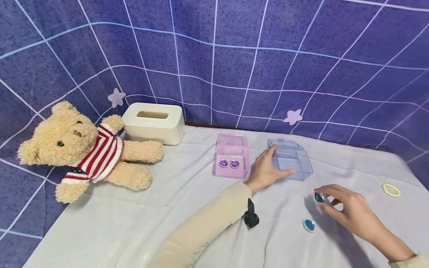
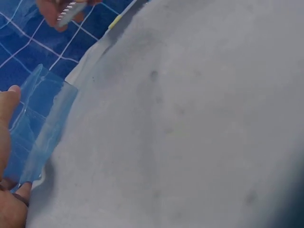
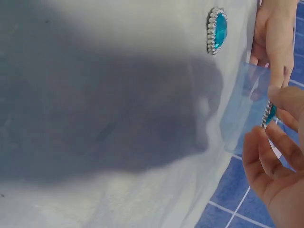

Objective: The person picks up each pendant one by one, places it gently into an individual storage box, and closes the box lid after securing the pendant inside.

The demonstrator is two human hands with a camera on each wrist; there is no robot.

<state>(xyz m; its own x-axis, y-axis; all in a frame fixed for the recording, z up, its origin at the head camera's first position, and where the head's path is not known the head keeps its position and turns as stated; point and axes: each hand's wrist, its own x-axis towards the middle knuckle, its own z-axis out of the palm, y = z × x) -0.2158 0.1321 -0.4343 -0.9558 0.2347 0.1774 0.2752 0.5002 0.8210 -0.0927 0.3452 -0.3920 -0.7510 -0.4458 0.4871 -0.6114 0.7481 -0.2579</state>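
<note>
My left hand grips the left side of a translucent blue plastic box, thumb at the front and fingers at the back. Its lid stands open on the far side. In the left wrist view, the blue box sits between thumb and fingers. Between thumb and fingertips, my right hand pinches a teal gem rimmed with small pearly beads, just above the cloth. The right wrist view shows this gem edge-on. A second teal gem, heart-shaped, lies on the cloth nearby.
Left of the blue box stands an open pink box with two purple gems inside. A tissue box and a striped-sweater teddy bear sit at the back left. A pale yellow ring lies at the right.
</note>
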